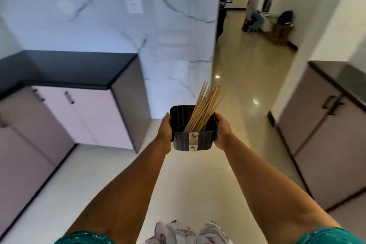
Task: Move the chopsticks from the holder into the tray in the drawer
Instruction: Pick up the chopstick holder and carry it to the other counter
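Holder carried in both hands; drawer and tray not in view.

Room first: glossy pale floor; matte dark countertop over flat cabinet doors to my left; a second cabinet run to my right; no open drawer or tray shows in this view, so I judge the transfer not yet begun. Between my hands sits the holder, a dark, ribbed, squarish plastic tub with rounded corners and a pale label strip on its near wall; my left hand clasps its left wall and my right hand its right wall, fingers wrapped around the rim. The chopsticks stand inside as one bundle of slender, pale wooden sticks; long axis near upright, tips leaning away and to the right, so they lie just beside my right hand, the nearer one for drawing them out.
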The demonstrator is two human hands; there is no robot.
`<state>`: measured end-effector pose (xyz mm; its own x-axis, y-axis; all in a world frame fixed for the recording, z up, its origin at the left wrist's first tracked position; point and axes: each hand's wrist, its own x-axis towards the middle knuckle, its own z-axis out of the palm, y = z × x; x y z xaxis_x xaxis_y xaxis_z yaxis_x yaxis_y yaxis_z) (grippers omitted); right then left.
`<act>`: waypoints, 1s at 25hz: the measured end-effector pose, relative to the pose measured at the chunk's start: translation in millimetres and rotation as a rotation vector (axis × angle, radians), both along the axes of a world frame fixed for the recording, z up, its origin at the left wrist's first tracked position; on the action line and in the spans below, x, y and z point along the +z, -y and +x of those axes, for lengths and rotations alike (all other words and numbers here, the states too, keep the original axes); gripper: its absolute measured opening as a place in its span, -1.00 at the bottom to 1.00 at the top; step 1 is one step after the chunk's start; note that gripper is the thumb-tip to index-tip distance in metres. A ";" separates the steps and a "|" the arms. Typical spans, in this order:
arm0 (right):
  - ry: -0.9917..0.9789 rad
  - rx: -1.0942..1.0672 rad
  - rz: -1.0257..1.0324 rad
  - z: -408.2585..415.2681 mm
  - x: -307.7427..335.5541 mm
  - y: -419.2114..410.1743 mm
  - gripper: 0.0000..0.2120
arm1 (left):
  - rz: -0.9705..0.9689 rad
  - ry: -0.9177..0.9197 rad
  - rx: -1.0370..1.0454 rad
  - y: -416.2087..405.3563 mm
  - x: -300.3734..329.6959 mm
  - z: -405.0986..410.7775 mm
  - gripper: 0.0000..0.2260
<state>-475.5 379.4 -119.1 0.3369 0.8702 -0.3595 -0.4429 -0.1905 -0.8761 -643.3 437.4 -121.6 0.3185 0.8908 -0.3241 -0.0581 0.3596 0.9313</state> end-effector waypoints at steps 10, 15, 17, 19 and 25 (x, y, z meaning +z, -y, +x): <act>-0.063 0.526 0.028 -396.5 -11.4 -72.3 -0.54 | -0.091 -0.033 0.554 18.3 10.1 -402.0 -0.50; -0.071 0.747 -0.024 -566.6 -10.5 -90.3 -0.56 | -0.068 -0.023 0.843 49.4 7.6 -553.6 -0.44; -0.075 0.856 -0.047 -635.1 -11.1 -95.4 -0.58 | -0.056 0.000 0.959 59.1 4.1 -611.4 -0.46; -0.076 0.951 -0.066 -697.8 -14.2 -103.9 -0.61 | -0.058 -0.001 1.071 63.4 -0.1 -661.9 -0.48; 0.024 1.155 -0.093 -870.2 -25.8 -151.8 -0.57 | -0.082 0.020 1.286 54.3 -4.7 -797.1 -0.45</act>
<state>-1345.6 531.2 -144.9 -0.6332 0.6347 -0.4429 0.0536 -0.5349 -0.8432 -1440.5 383.1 -126.3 -0.7439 0.5372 -0.3975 -0.4172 0.0913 0.9042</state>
